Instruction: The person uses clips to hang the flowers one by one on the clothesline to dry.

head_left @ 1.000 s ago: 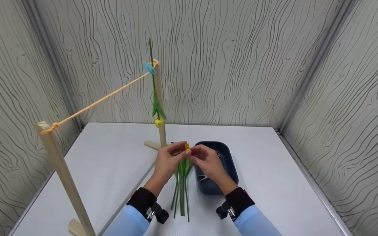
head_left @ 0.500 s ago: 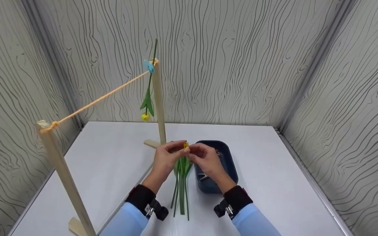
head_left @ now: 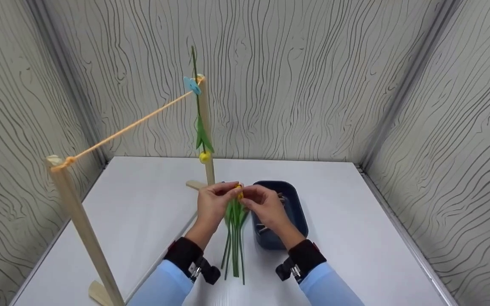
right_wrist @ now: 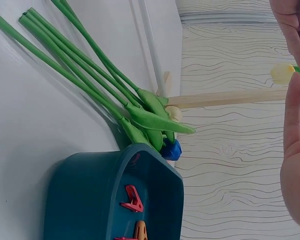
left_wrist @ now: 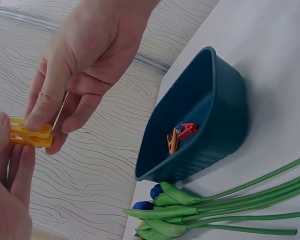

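Note:
Both hands meet over the table, pinching a small yellow clothespin (left_wrist: pixel 32 135) between them. My left hand (head_left: pixel 213 206) holds one end with thumb and fingers. The thumb and fingers of my right hand (head_left: pixel 266 206) pinch the other end, as the left wrist view shows. Under the hands lies a bunch of artificial tulips (right_wrist: pixel 150 117) with green stems and leaves and blue and pale blooms. To the left, a yellow tulip (head_left: pixel 204 157) hangs head down from an orange cord (head_left: pixel 138 122), its stem held by a blue clip (head_left: pixel 192 86).
The cord runs between two wooden posts (head_left: pixel 83 225) on wooden feet at the left. Right of the tulips stands a dark blue bin (left_wrist: pixel 230 107) with red clothespins (right_wrist: pixel 132 198) and an orange clothespin (left_wrist: pixel 172 141) inside. Patterned walls (head_left: pixel 279 80) enclose the white table (head_left: pixel 347 238).
The hanging tulip has swung left and back again. Both hands have shifted slightly left, still holding the yellow clothespin, which has turned a little between the fingers.

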The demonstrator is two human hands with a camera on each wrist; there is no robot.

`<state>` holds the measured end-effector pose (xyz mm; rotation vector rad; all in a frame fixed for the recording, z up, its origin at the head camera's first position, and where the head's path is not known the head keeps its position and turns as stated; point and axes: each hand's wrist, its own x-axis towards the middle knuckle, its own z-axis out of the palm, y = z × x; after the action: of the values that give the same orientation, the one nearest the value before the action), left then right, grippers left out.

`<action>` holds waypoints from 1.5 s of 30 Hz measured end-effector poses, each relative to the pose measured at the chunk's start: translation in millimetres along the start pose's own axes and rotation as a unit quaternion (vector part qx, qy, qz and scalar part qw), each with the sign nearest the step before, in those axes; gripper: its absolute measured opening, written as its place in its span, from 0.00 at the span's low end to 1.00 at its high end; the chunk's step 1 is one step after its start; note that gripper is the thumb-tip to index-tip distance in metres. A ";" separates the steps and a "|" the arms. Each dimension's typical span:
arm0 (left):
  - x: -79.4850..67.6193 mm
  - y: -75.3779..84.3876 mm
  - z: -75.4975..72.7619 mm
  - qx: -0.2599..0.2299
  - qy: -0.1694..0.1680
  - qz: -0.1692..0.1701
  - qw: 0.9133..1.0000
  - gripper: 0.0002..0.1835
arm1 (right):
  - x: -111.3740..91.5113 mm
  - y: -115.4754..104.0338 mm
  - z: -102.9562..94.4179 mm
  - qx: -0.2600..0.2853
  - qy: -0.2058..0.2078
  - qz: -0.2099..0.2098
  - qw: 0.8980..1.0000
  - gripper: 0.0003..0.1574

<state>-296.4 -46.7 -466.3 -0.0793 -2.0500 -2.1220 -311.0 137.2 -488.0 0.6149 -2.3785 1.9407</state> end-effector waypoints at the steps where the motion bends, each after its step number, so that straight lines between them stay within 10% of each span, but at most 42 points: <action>1: 0.4 0.5 0.2 -0.001 0.004 0.000 1.000 0.10 | 0.5 -0.6 0.3 0.000 0.001 0.001 1.000 0.18; 20: 7.1 15.0 -9.3 0.005 0.041 0.048 0.998 0.06 | 8.1 -2.7 -1.6 -0.004 -0.004 -0.012 1.000 0.16; 26: 18.4 37.8 -29.6 0.000 0.088 0.083 0.993 0.06 | 25.0 8.7 -14.3 -0.165 -0.030 -0.046 0.985 0.09; 31: 22.8 50.0 -39.3 0.007 0.112 0.102 0.988 0.06 | 41.5 20.8 -15.5 -0.386 -0.148 -0.094 0.906 0.08; 35: 25.1 52.6 -41.8 0.006 0.115 0.105 0.988 0.06 | 47.9 29.8 -1.5 -0.518 -0.228 -0.129 0.814 0.08; 45: 26.3 50.2 -46.6 0.007 0.123 0.089 0.988 0.06 | 44.9 49.5 43.4 -0.728 -0.278 -0.231 0.582 0.07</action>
<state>-309.1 -96.9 -414.4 0.0025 -1.8424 -1.9064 -357.4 90.7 -533.2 1.3722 -2.5442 -0.7423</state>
